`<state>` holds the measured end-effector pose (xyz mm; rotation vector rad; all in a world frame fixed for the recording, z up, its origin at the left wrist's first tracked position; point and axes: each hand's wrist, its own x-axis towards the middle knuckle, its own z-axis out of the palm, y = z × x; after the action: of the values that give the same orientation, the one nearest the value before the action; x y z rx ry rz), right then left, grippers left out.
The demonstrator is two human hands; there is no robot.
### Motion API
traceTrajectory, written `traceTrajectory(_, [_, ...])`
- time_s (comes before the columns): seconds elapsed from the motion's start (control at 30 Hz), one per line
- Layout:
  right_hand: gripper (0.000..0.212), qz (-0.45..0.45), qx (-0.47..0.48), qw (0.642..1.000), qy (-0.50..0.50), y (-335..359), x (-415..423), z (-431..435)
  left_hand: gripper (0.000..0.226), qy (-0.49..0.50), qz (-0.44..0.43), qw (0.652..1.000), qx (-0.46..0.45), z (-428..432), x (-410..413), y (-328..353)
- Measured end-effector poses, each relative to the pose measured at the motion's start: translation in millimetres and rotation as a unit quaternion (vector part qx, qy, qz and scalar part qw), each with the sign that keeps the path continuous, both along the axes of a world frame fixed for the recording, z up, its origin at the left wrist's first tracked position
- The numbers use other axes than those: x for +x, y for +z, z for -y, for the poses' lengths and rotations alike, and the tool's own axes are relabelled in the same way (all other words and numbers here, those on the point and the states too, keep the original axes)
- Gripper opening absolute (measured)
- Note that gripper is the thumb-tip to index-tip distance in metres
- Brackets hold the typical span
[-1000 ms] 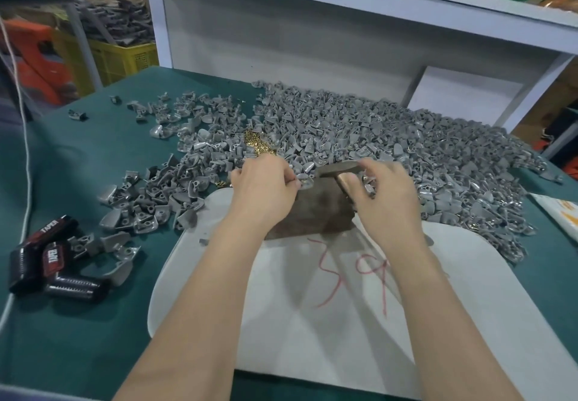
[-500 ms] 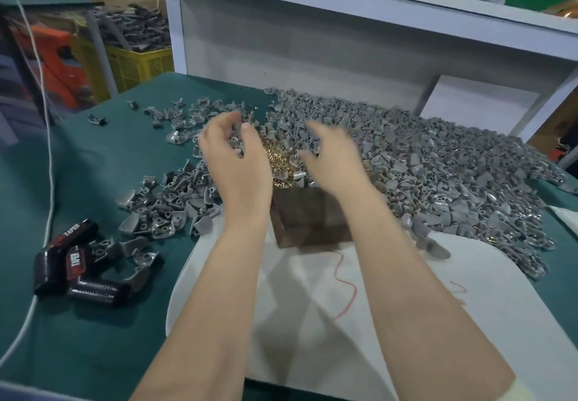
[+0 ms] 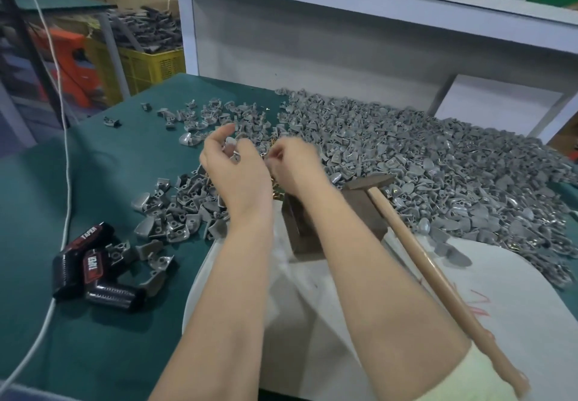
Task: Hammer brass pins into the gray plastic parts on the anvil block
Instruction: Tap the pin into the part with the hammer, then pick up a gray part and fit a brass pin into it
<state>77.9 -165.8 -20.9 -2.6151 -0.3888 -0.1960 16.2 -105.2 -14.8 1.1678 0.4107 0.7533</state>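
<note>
Hundreds of gray parts (image 3: 422, 163) lie heaped from 12 to 3 o'clock of the block (image 3: 356, 216). A few show glints of brass, so some are probably finished, though how many I cannot tell. A thinner pile (image 3: 175, 209) spreads at 9 o'clock. Judging by the amount, most of the job looks to be ahead.

No blow is being struck now: the hammer (image 3: 416, 250) lies untouched, its head resting on the block and its wooden handle running toward 5 o'clock. The top of the block, as far as the forearms leave it in view, carries no part.

Both hands hover at 10 to 11 o'clock of the block, close together. The left hand (image 3: 237, 175) has its grip curled on what looks like one gray part (image 3: 230, 143). The right hand (image 3: 297, 166) has its fingers bunched, but blur hides whether its grip grasps a pin. Loose brass pins (image 3: 276, 192) glint just below the hands, beside the block. The step in hand seems to be picking a part and a pin, with seating and hammering yet to come.

Behind, at 12 o'clock, stands a white shelf frame (image 3: 312, 41). The counter (image 3: 93, 322) is covered in green, with a white board (image 3: 500, 275) under the block. A yellow crate (image 3: 150, 62) sits off at 11 o'clock, black cases (image 3: 90, 266) lie at 8 o'clock, and a white cable (image 3: 67, 181) trails down the left edge.
</note>
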Motion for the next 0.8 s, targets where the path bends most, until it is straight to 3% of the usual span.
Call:
traceTrajectory(0.1, [0.004,-0.023,0.169,0.985,0.005,31,-11,30,0.036,-0.066,-0.017,0.994,0.081,1,0,-1])
traceTrajectory(0.23, [0.003,-0.053,0.263,0.962,0.057,51,-27,52,0.022,-0.19,-0.013,0.965,0.178,10,-3,-2])
traceTrajectory(0.3, [0.004,-0.055,0.299,0.95,0.069,53,-30,53,0.019,-0.206,-0.02,0.963,0.171,11,-2,-3])
traceTrajectory(0.4, [0.007,-0.068,0.366,0.926,0.059,46,-26,53,0.02,-0.19,-0.023,0.978,0.088,7,0,-4])
traceTrajectory(0.47, [0.008,-0.055,0.314,0.948,0.018,35,-20,50,0.02,-0.17,-0.014,0.985,0.036,6,1,-5])
traceTrajectory(0.53, [0.009,-0.056,0.149,0.987,-0.019,19,-10,41,0.022,-0.135,-0.003,0.991,-0.015,3,3,-6])
traceTrajectory(0.63, [0.024,-0.125,-0.087,0.987,-0.049,-1,0,16,0.021,-0.097,0.013,0.992,-0.082,0,4,-5])
traceTrajectory(0.73, [0.015,-0.168,-0.165,0.972,-0.031,-6,1,-7,0.021,-0.098,0.024,0.989,-0.106,-1,5,-5])
traceTrajectory(0.8, [0.027,-0.159,-0.181,0.971,-0.001,-4,-1,-16,0.023,-0.102,0.017,0.99,-0.093,-1,5,-6])
